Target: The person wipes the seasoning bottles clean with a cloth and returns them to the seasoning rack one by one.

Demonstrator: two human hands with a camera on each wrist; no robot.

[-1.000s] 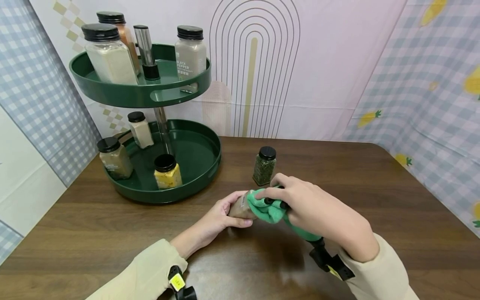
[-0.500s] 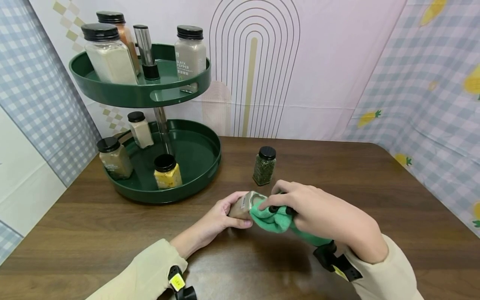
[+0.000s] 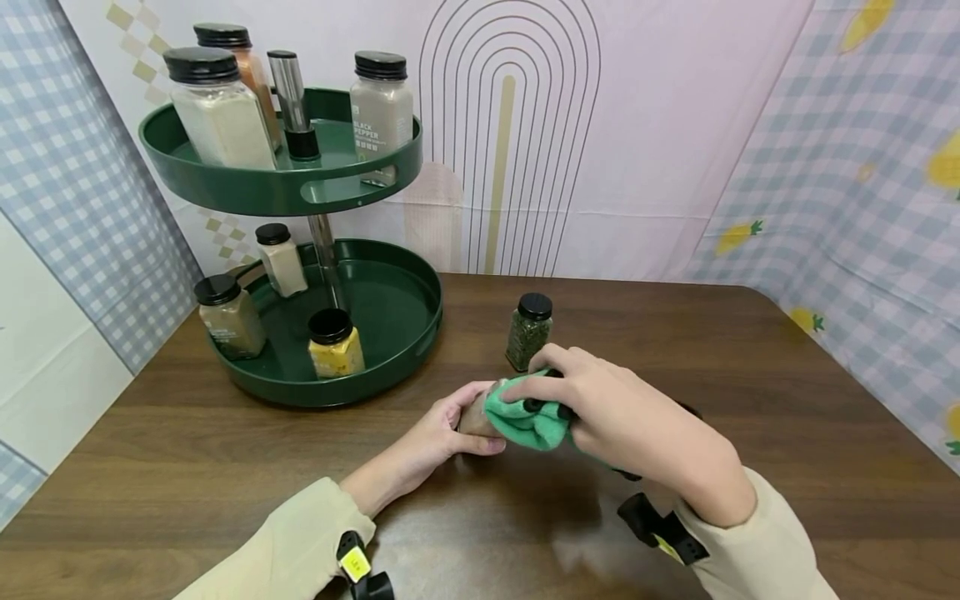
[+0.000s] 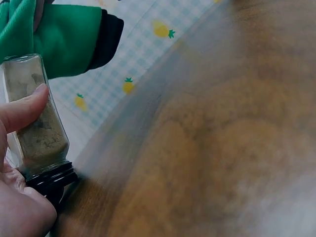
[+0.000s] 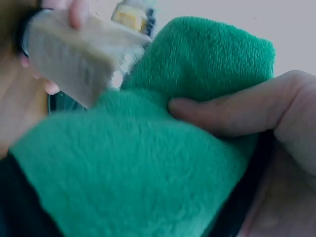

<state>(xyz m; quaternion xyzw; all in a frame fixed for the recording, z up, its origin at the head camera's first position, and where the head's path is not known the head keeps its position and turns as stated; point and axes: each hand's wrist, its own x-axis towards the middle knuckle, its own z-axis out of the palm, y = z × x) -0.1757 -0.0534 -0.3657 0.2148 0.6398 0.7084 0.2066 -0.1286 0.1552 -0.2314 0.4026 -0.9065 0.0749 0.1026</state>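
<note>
My left hand (image 3: 431,433) grips a square glass spice jar (image 4: 47,136) of tan powder, its thumb lying along one side. The jar tilts with its black cap (image 4: 52,180) low against the palm and its base towards the right hand. My right hand (image 3: 618,408) pinches a bunched green cloth (image 3: 531,423) with black edging, thumb pressed into the folds in the right wrist view. From the head view the cloth covers the jar's base end. Just behind the hands stands a small jar of dark green herbs (image 3: 529,335), black-capped and upright on the table.
At the left stands a two-tier green rack (image 3: 397,379). Its lower tray holds a yellow-filled jar (image 3: 337,357), a white-filled jar (image 3: 283,265) and a brownish jar (image 3: 234,323). Larger jars, including a black pepper jar (image 3: 381,117), occupy the upper tray. Patterned fabric surrounds the wooden table (image 3: 645,321).
My right hand and the cloth shifted down and right, baring the jar's base, then came back up and left over it. The left hand and its jar stay in place.
</note>
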